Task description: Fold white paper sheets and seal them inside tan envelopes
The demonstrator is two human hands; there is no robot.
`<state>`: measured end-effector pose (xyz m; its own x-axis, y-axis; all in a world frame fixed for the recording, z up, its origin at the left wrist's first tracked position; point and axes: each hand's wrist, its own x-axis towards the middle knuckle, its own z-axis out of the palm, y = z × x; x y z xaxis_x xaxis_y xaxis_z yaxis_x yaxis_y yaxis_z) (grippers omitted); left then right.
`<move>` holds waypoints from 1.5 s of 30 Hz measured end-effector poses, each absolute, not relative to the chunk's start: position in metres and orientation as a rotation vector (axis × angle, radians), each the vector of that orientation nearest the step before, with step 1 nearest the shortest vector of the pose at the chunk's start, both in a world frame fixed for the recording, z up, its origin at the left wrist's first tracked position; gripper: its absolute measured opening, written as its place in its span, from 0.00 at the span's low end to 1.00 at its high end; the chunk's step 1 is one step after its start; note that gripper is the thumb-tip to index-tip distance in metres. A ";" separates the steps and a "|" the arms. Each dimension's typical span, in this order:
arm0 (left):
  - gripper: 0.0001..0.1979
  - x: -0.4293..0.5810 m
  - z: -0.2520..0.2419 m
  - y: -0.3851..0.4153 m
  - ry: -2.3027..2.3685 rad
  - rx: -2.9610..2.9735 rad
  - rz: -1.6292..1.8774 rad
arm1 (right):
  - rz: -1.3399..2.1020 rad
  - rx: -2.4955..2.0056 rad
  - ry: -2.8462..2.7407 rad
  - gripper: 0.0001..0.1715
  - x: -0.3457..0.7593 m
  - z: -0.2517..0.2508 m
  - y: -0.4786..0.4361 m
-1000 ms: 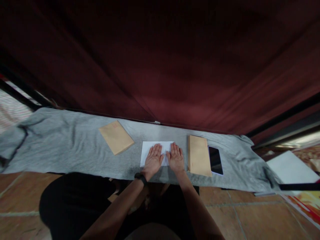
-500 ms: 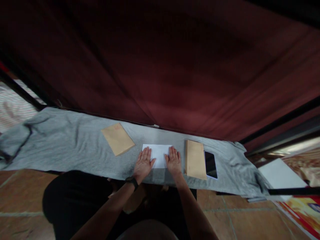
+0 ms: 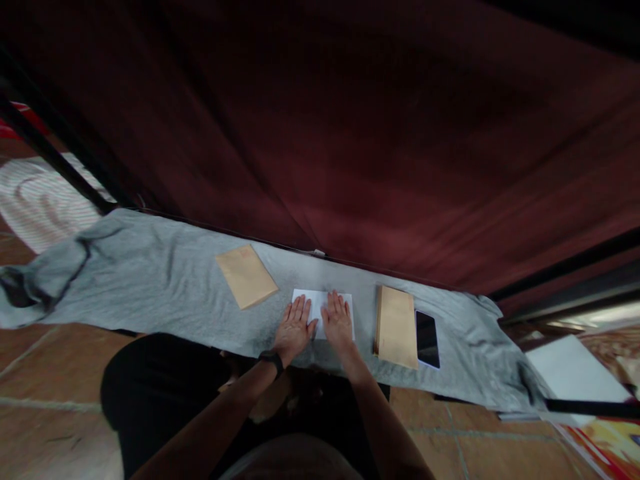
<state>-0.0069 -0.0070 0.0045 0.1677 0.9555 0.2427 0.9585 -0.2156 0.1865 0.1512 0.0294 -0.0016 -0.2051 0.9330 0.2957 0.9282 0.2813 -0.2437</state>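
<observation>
White paper (image 3: 316,305), flat, lies beneath the fingers of left hand (image 3: 293,332) and right hand (image 3: 339,327), all straight, slightly spread. Brown envelope (image 3: 247,277) lies left of the fingers; envelope stack (image 3: 397,327), then phone (image 3: 427,339), right.

Behind the long table (image 3: 165,293), covered with grey cloth (image 3: 465,347), there is a dark red fabric (image 3: 350,153) between black bars (image 3: 565,268). The floor (image 3: 425,410) has brown tiles (image 3: 45,370) with pale joints (image 3: 50,403). The light is quite dim.
</observation>
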 end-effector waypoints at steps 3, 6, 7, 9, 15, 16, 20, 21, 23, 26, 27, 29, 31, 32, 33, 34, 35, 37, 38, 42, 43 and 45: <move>0.29 -0.007 0.007 -0.008 -1.962 -2.412 -0.463 | 0.109 -1.613 -2.277 0.29 0.134 -0.001 0.032; 0.29 -0.007 0.008 -0.008 -1.985 -2.419 -0.465 | 0.071 -1.616 -2.296 0.30 0.133 -0.003 0.031; 0.30 -0.008 0.008 -0.007 -1.993 -2.419 -0.472 | 0.049 -1.614 -2.293 0.30 0.136 -0.004 0.030; 0.30 -0.008 0.007 -0.007 -1.997 -2.418 -0.484 | 0.022 -1.615 -2.277 0.30 0.145 -0.004 0.029; 0.30 -0.007 0.003 -0.005 -2.020 -2.401 -0.482 | -0.015 -1.699 -2.205 0.32 0.167 -0.003 0.026; 0.29 -0.005 0.004 -0.004 -2.035 -2.389 -0.480 | -0.020 -1.711 -2.192 0.32 0.169 -0.004 0.026; 0.29 0.010 0.011 0.006 -1.998 -2.427 -0.477 | -0.024 -1.734 -2.174 0.33 0.172 -0.005 0.025; 0.28 0.015 0.013 0.009 -1.960 -2.467 -0.476 | -0.021 -1.735 -2.178 0.33 0.172 -0.005 0.024; 0.28 0.024 0.014 0.016 -1.903 -2.537 -0.466 | -0.011 -1.735 -2.183 0.32 0.172 -0.005 0.024; 0.27 0.028 0.012 0.023 -1.872 -2.583 -0.446 | 0.005 -1.743 -2.180 0.32 0.172 -0.005 0.024; 0.27 0.026 0.011 0.024 -1.858 -2.590 -0.442 | 0.009 -1.748 -2.175 0.32 0.172 -0.005 0.025; 0.29 0.020 0.008 0.024 -1.834 -2.597 -0.441 | 0.013 -1.752 -2.158 0.32 0.172 -0.005 0.025; 0.30 0.010 0.005 0.023 -1.848 -2.574 -0.442 | 0.016 -1.743 -2.137 0.33 0.172 -0.006 0.026; 0.31 0.005 0.004 0.023 -1.867 -2.553 -0.440 | 0.018 -1.734 -2.128 0.33 0.171 -0.007 0.026; 0.31 0.001 0.003 0.022 -1.887 -2.531 -0.436 | 0.018 -1.726 -2.118 0.33 0.171 -0.008 0.026; 0.32 -0.003 0.003 0.021 -1.907 -2.509 -0.430 | 0.016 -1.721 -2.108 0.33 0.171 -0.008 0.026; 0.32 -0.007 0.003 0.019 -1.924 -2.488 -0.424 | 0.010 -1.719 -2.099 0.33 0.171 -0.009 0.025; 0.33 -0.011 0.004 0.017 -1.943 -2.459 -0.411 | -0.013 -1.732 -2.079 0.33 0.173 -0.011 0.023; 0.33 -0.013 0.004 0.016 -1.947 -2.448 -0.407 | -0.027 -1.745 -2.067 0.34 0.174 -0.011 0.022; 0.34 -0.016 0.006 0.012 -1.935 -2.426 -0.398 | -0.070 -1.802 -2.022 0.34 0.185 -0.012 0.016; 0.34 -0.016 0.006 0.012 -1.930 -2.424 -0.396 | -0.077 -1.816 -2.009 0.33 0.186 -0.010 0.016; 0.33 -0.016 0.006 0.012 -1.923 -2.420 -0.397 | -0.083 -1.847 -1.984 0.32 0.186 -0.007 0.017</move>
